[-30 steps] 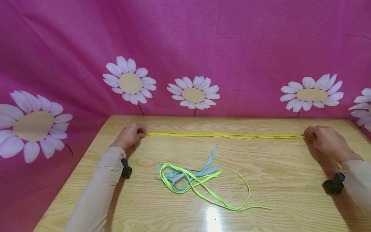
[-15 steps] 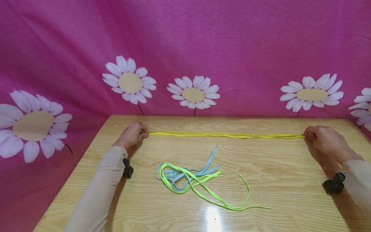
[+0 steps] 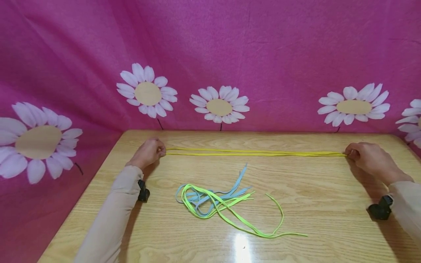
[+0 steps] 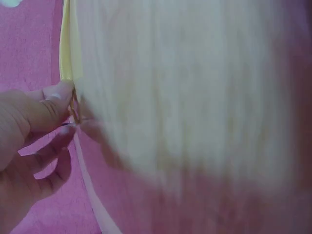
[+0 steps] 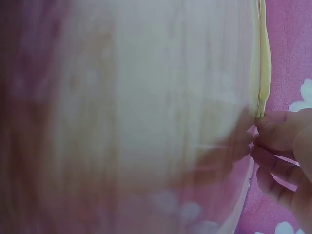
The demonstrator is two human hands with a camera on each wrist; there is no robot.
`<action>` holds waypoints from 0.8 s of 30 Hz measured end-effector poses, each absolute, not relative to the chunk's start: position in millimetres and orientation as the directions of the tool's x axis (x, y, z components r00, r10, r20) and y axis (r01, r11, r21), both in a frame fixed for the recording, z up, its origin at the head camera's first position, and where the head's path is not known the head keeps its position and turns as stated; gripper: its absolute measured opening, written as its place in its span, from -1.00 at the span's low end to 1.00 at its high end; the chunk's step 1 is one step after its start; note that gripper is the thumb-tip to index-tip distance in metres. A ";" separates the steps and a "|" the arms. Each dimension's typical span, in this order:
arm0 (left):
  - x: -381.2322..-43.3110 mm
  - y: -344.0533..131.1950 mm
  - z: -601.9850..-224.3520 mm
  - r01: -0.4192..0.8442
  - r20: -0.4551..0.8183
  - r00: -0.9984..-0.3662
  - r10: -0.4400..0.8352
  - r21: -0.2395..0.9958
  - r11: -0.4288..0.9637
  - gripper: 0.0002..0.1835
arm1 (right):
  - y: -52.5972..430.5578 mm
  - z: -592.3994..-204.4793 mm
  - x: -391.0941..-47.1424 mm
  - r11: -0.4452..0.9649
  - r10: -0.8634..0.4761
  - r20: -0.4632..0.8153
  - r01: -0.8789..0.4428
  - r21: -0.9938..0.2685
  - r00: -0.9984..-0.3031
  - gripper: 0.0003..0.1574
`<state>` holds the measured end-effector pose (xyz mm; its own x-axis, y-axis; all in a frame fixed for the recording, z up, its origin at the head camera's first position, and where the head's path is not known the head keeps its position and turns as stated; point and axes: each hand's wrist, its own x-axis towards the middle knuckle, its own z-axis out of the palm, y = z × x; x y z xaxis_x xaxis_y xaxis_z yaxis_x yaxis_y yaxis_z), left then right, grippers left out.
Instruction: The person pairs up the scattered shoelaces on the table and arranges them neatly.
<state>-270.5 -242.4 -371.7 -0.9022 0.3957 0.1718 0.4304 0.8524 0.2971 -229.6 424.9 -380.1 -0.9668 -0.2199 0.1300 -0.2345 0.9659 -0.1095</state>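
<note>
A yellow shoelace [image 3: 309,154] runs doubled across the far part of the wooden table, stretched nearly straight between both hands. My left hand [image 3: 147,152] pinches its left end with thumb and fingertips; two strands spread slightly apart there. The right end is pinched by my right hand [image 3: 371,160]. The left wrist view shows the yellow lace [image 4: 65,53] rising from the thumb tip, and the right wrist view shows the lace strands [image 5: 264,63] gathered at the fingertips. Closer to me lie a light blue shoelace [image 3: 241,176] and a neon green shoelace [image 3: 269,236], loosely tangled.
The wooden table [image 3: 329,204] meets a pink cloth [image 3: 279,54] with printed daisies along its back and left sides. A small black camera [image 3: 143,191] sits at the left wrist, another black camera [image 3: 380,208] at the right.
My left hand shifted slightly right, then back left. The yellow strands now look straighter and stand further apart near that hand. The right hand and the other laces have stayed put.
</note>
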 end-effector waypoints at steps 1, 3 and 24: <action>-270.0 -244.0 -371.5 0.425 0.163 -0.905 0.394 0.289 0.858 -0.87 | 425.2 -380.1 -229.4 0.966 -0.220 0.123 -0.234 -0.111 -0.968 -0.78; -268.8 -246.5 -370.6 0.411 0.142 -0.912 0.386 0.278 0.868 -0.87 | 425.8 -380.3 -228.8 0.965 -0.225 0.122 -0.239 -0.112 -0.967 -0.80; -268.8 -251.6 -371.7 0.354 0.116 -0.935 0.335 0.351 0.867 -0.97 | 425.2 -379.4 -228.0 0.937 -0.296 0.146 -0.317 -0.148 -0.944 -0.84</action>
<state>-268.8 -251.6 -371.7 -0.9351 0.3347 0.1161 0.3539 0.8670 0.3509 -228.0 425.2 -379.4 -0.9439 -0.2960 0.1461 -0.3167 0.9370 -0.1476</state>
